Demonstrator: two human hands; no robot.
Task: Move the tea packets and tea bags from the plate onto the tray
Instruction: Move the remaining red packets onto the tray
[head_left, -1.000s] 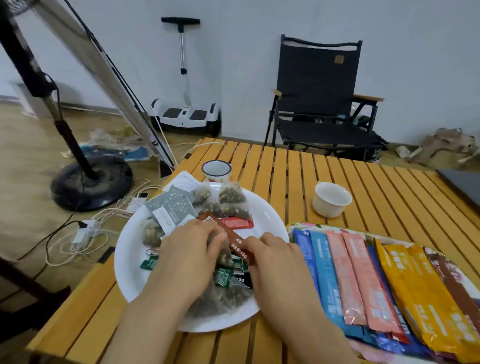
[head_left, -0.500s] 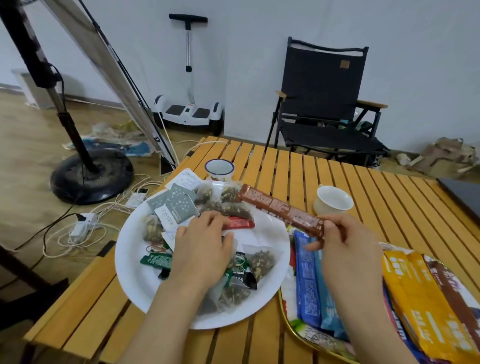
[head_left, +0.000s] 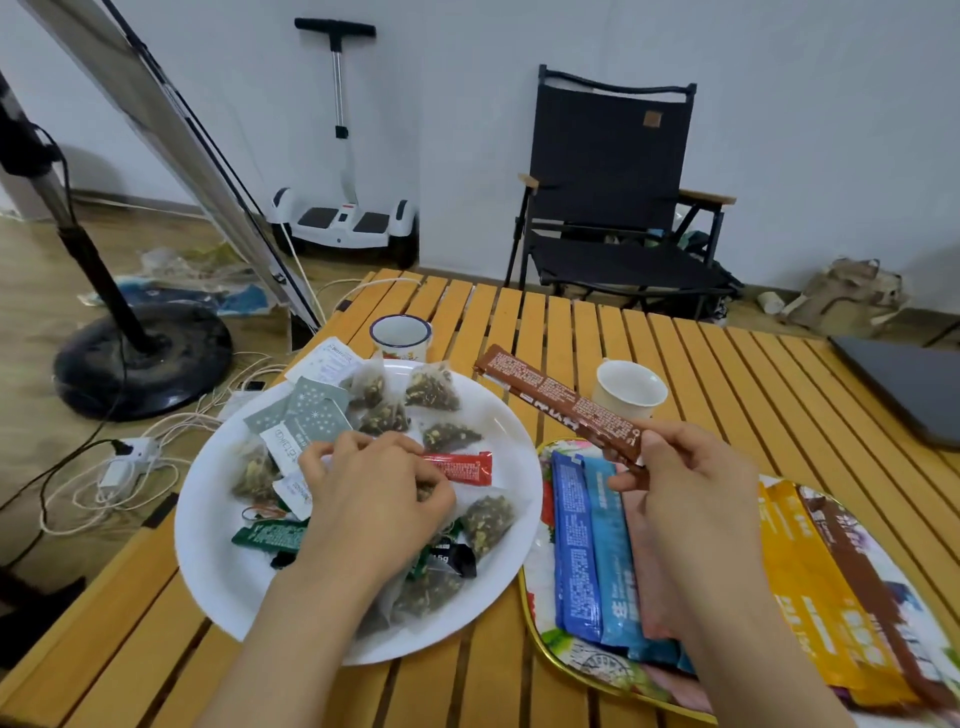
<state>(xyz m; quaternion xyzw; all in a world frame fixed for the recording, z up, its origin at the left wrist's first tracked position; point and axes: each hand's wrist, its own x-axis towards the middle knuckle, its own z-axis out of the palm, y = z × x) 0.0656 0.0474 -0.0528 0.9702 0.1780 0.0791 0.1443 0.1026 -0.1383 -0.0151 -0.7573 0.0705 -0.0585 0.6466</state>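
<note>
My right hand (head_left: 691, 483) pinches the brown tea stick packet (head_left: 561, 402) above the tray (head_left: 540, 613); pinched at one end, it could swing crooked. My left hand (head_left: 374, 499), fingers curled, digs among tea bags (head_left: 434, 387) at the plate's (head_left: 208, 545) centre.

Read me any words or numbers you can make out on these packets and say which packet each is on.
"15g": small black packet on the white plate.
Long brown stick packet in the right hand: print too blurred.
Red packet, blue stick packets on the floral tray: unreadable.
</note>
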